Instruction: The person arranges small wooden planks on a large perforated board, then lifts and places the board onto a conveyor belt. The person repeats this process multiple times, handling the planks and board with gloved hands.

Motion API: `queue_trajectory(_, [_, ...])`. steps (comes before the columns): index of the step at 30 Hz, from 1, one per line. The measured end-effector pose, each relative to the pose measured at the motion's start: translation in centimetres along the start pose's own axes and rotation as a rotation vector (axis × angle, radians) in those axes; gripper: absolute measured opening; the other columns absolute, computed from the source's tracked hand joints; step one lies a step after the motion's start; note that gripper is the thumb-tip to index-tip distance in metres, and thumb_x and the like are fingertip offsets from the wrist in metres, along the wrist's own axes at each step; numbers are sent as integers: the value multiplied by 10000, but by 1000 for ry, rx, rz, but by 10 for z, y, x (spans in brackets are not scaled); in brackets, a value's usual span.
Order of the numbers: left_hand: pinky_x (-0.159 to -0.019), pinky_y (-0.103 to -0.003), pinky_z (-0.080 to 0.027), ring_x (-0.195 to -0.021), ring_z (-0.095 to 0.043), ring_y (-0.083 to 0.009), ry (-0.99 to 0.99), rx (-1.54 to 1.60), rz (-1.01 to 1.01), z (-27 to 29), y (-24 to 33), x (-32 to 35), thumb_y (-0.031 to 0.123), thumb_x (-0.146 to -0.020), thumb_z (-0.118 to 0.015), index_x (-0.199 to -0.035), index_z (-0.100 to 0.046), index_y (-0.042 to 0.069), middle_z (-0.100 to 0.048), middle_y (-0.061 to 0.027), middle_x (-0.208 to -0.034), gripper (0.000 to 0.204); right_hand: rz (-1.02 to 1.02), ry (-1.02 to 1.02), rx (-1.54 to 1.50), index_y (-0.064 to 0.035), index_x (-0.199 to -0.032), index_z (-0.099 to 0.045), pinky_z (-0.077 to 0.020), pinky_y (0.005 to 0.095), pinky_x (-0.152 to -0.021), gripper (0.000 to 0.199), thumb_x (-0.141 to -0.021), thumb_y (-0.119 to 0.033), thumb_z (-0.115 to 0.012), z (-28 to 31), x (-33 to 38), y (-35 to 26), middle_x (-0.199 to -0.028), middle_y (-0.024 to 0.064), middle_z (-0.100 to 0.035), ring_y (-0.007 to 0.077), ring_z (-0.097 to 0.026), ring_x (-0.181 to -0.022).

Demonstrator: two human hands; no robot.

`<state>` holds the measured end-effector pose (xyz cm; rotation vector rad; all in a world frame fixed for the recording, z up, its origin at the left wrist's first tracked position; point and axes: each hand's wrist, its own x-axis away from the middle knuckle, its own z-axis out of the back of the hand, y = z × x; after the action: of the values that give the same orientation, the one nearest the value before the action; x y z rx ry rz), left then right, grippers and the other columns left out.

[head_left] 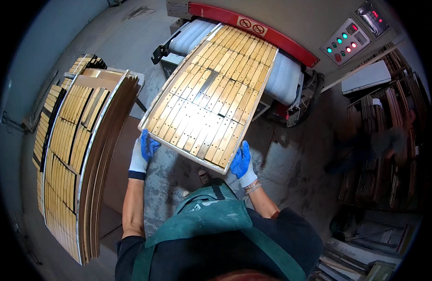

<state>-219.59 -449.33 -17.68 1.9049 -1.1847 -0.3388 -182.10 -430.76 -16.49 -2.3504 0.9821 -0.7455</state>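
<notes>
A shallow tray with a pale rim (185, 150), packed with rows of light wooden strips (202, 112), stretches from in front of me to the machine. Most strips show small dark holes, and one strip is noticeably darker. At the tray's near left corner, my left hand (148, 149), in a white and blue glove, is closed on the edge. My right hand (242, 162), gloved the same way, grips the near right corner from the side. Part of each hand's fingers is hidden by the tray. The tray's far end rests at the machine's conveyor belt (282, 78), under a red bar (291, 43).
To the left stands a stack of boards (114, 140) with more wooden strips on top. The machine's control panel (345, 42) with lit buttons is at the far right. A blurred person (380, 140) is beside upright stacked boards (394, 107) on the right.
</notes>
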Motion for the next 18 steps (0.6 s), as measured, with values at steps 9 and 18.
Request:
queue_trajectory(9, [-746, -311, -628, -815, -735, -193, 41, 83, 50, -15, 9, 13, 419, -1095, -569, -1275, -664, 47, -749, -98, -1035, 424, -18, -185, -37, -92, -1572, -458, -339, 530, -1238, 762, -1023, -615, -538, 13, 1, -4, -1591, 126, -512, 363, -494, -1430])
queue_trajectory(18, [-731, -292, -611, -749, -665, -139, 66, 51, -112, -26, -5, 13, 410, -1105, -553, -1197, -679, 29, -717, -60, -971, 412, -201, -209, -105, -117, -1585, -479, -313, 599, -1239, 818, -984, -664, -577, 35, -8, -22, -1640, 140, -456, 367, -444, -1483])
